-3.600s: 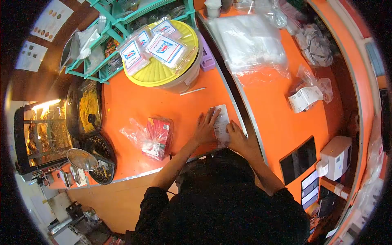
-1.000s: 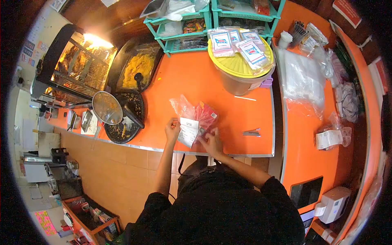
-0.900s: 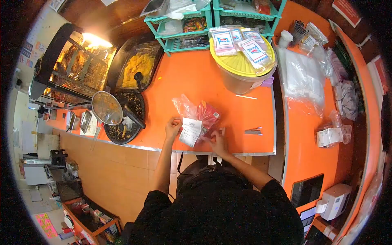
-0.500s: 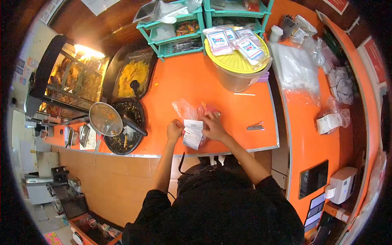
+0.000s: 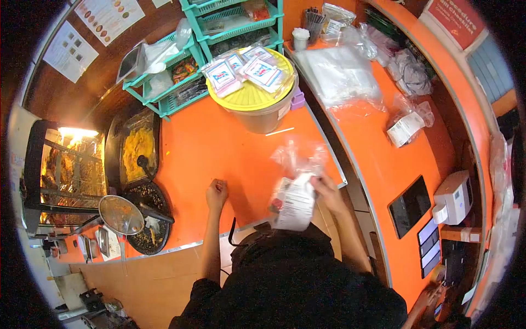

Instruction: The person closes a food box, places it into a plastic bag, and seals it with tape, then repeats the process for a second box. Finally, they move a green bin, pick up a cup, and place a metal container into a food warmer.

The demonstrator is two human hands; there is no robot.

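Note:
My right hand grips a clear plastic bag by its right side, lifted near the table's front edge. A white printed receipt is on the front of the bag, and something reddish shows inside at its lower left. What else the bag contains is hidden. Left of it, my left hand is over the orange table, its fingers curled in with nothing visible in them.
A yellow-lidded tub stands at the back with several packets on top. Left are a tray of yellow food, a strainer and a black pan. On the right counter lie another bag and a tablet. A co-worker's hand shows lower right.
My right hand has lifted the bag with the receipt off the table and carried it right. My left hand has let go of it. The view has turned to the right.

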